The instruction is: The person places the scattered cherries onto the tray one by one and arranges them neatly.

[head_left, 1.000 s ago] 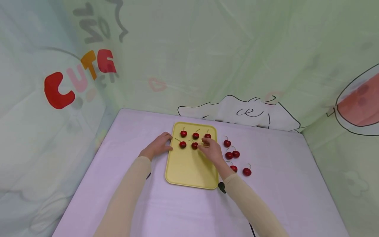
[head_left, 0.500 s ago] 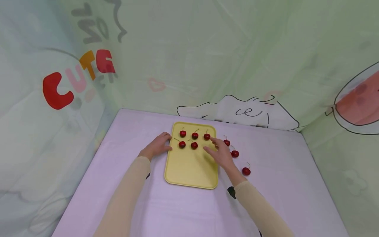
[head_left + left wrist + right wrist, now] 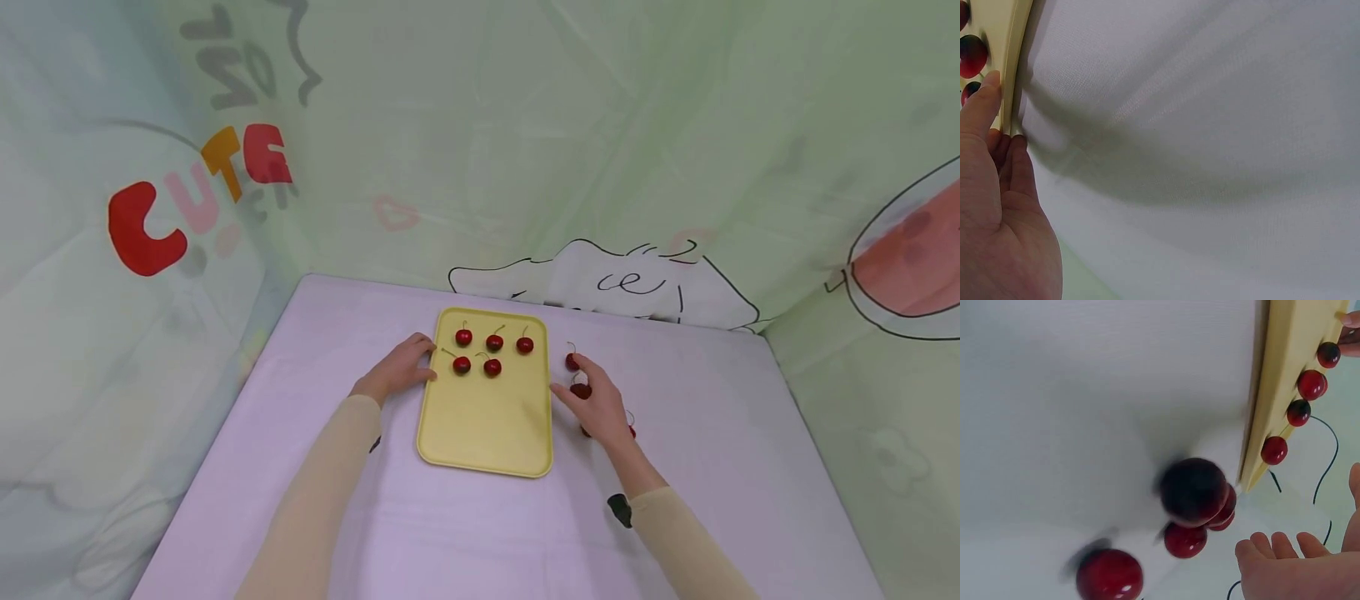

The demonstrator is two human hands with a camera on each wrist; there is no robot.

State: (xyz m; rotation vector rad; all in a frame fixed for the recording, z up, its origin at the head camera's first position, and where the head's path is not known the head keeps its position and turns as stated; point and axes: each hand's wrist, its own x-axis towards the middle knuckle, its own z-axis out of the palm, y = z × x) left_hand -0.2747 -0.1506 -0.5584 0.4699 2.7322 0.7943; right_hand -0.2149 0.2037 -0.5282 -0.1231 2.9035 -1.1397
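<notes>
In the head view a yellow tray [image 3: 483, 425] carries several red cherries, a back row with a cherry [image 3: 495, 342] in its middle and a second row with a cherry [image 3: 492, 367]. My left hand [image 3: 397, 367] holds the tray's left edge, thumb on the rim and fingers along its outer side in the left wrist view. Right of the tray my right hand [image 3: 600, 408] hovers with thumb and fingers apart, around a stemmed cherry [image 3: 581, 390] without visibly pinching it. Another cherry [image 3: 572, 362] lies just beyond its fingertips. The hand partly hides further loose cherries.
A pale lilac cloth [image 3: 712, 467] covers the table. Printed fabric walls [image 3: 495, 150] enclose it at the back and sides. In the right wrist view loose cherries lie on the cloth, one cherry [image 3: 1110, 575] apart from the others.
My right hand has moved off the tray to the right, over the loose cherries. It let go of none that I can see moving. The left hand stays on the tray edge.
</notes>
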